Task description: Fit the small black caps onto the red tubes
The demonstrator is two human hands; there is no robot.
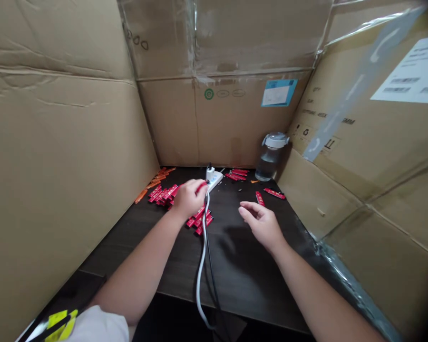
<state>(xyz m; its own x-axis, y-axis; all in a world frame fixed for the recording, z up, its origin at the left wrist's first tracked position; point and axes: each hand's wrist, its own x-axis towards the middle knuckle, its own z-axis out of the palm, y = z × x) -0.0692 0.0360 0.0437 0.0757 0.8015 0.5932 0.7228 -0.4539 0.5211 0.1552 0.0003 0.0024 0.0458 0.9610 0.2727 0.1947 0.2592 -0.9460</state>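
Observation:
My left hand [189,198] is closed round one small red piece [200,187], just in front of a white power strip [214,179]. Below and left of that hand lies a heap of several red pieces [164,194], with more red pieces [201,221] beside the cables. My right hand [260,223] hovers over the dark table [242,266] with its fingers loosely spread and nothing in it. A single red piece [259,198] lies just beyond its fingertips.
Cardboard walls [64,166] close in the table on the left, back and right. A clear water bottle [270,157] stands at the back right. Orange pieces [157,180] lie at the back left. A white and a black cable [203,266] run from the strip to the front edge.

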